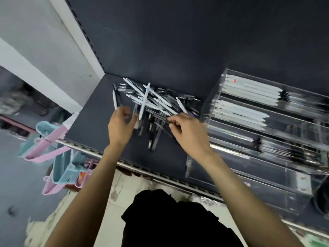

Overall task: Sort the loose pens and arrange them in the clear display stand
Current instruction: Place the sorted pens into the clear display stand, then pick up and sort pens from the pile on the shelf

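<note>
Slim white and clear pens (151, 102) are heaped mid-frame; one dark pen is pinched by each hand: left (120, 126), right (188, 132).

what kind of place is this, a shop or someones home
Most likely a shop's stationery aisle. A dark slotted retail shelf holds a clear acrylic tiered display stand stocked with rows of identical white pens, and bundles of pink and blue plastic hangers hang beside the shelf.

Heap of loose white and dark plastic pens (153, 100) is lying on dark flat shelf (92, 122), left of clear acrylic tiered display stand (213, 97); pink and blue plastic hangers (53, 148) are hanging below the shelf's left end.
</note>
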A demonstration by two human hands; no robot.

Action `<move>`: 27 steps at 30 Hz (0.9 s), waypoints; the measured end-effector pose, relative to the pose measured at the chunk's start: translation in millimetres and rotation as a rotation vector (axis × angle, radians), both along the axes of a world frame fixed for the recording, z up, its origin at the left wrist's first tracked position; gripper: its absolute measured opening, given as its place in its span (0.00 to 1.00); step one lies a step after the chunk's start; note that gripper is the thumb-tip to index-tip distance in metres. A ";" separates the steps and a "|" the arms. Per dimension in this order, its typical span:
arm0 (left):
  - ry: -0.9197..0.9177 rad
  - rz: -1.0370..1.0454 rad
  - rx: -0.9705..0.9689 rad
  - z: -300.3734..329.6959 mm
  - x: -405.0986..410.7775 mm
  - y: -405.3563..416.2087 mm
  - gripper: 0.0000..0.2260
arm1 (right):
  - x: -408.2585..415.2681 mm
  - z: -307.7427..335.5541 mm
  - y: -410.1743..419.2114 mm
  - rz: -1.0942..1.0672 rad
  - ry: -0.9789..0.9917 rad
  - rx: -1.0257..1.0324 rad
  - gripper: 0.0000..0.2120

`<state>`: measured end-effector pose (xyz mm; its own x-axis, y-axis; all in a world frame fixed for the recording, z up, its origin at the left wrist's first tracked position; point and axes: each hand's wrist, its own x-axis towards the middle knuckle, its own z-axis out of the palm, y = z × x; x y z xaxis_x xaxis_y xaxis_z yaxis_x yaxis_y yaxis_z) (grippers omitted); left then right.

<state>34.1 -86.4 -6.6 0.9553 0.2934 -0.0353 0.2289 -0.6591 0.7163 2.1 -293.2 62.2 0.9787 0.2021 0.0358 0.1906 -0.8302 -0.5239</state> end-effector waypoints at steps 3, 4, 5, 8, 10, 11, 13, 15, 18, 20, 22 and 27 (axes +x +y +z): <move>0.097 -0.200 0.123 -12.9 44.5 5.1 0.20 | 44.2 -33.4 26.4 -0.040 0.010 -0.231 0.15; 0.108 -0.281 0.182 -15.5 57.0 4.8 0.23 | 59.2 -41.6 32.5 -0.046 0.022 -0.307 0.17; 0.112 -0.361 0.248 -16.2 67.7 4.5 0.26 | 73.0 -48.7 38.1 -0.055 0.046 -0.364 0.20; 0.135 -0.520 0.348 -14.4 90.6 10.3 0.29 | 104.2 -60.3 52.9 -0.081 0.127 -0.477 0.22; 0.114 -0.572 0.341 -14.3 96.3 16.2 0.26 | 114.9 -61.3 61.8 -0.099 0.135 -0.546 0.22; 0.105 -0.593 0.336 -14.1 96.0 19.4 0.25 | 117.4 -60.8 66.0 -0.112 0.150 -0.564 0.22; 0.089 -0.637 0.364 -14.6 92.5 25.4 0.20 | 119.8 -60.4 72.9 -0.134 0.218 -0.567 0.23; 0.073 -0.675 0.381 -15.0 88.8 30.9 0.16 | 120.8 -60.1 76.8 -0.129 0.284 -0.546 0.23; 0.031 -0.727 0.434 -18.0 88.2 37.5 0.17 | 120.3 -55.7 75.9 -0.144 0.308 -0.457 0.18; 0.001 -0.768 0.525 -19.0 90.5 40.4 0.19 | 119.2 -53.1 71.8 -0.177 0.278 -0.406 0.16; -0.015 -0.788 0.548 -19.4 93.0 42.8 0.19 | 116.6 -52.2 67.0 -0.209 0.232 -0.381 0.14; -0.125 -0.847 0.560 -23.0 89.5 44.9 0.16 | 102.8 -41.3 57.1 -0.271 -0.073 -0.268 0.11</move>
<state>123.6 -41.5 -29.6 0.8442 -0.5359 0.0132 -0.5227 -0.8172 0.2428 104.9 -236.1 20.9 0.9948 -0.0514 0.0885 -0.0252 -0.9613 -0.2745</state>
